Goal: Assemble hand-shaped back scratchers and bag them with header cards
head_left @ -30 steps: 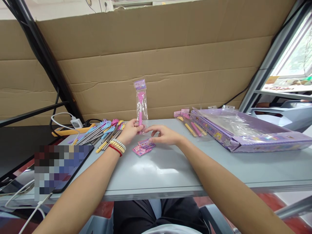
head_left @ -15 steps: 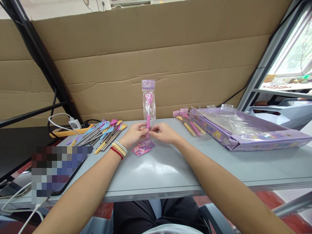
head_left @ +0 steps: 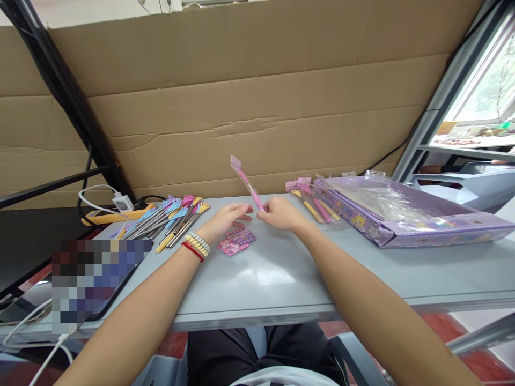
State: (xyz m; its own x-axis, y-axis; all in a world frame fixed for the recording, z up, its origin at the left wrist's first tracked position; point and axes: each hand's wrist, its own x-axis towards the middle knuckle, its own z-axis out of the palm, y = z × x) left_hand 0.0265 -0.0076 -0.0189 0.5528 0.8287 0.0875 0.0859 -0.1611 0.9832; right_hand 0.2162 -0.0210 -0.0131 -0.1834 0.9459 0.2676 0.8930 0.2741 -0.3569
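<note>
A pink back scratcher (head_left: 251,191) in a clear plastic sleeve is tilted up to the left, its lower end gripped by my right hand (head_left: 279,213). My left hand (head_left: 230,218) is just left of the handle, fingers stretched out and apart from it, holding nothing. Small pink and purple printed cards (head_left: 234,246) lie on the table below my left hand. To the left is a pile of loose back scratchers (head_left: 171,219) with metal rods and coloured hand-shaped heads. On the right, several bagged back scratchers (head_left: 316,208) lie side by side.
A purple printed box (head_left: 422,236) holding clear plastic sleeves (head_left: 386,198) stands at the right of the grey table (head_left: 257,292). A blurred-out tablet-like device (head_left: 100,284) and a white charger (head_left: 123,202) with cables are at the left. Cardboard (head_left: 257,91) walls off the back.
My left hand has let go of the bagged back scratcher and opened. My right hand has moved slightly right with it, and it has gone from upright to leaning left.
</note>
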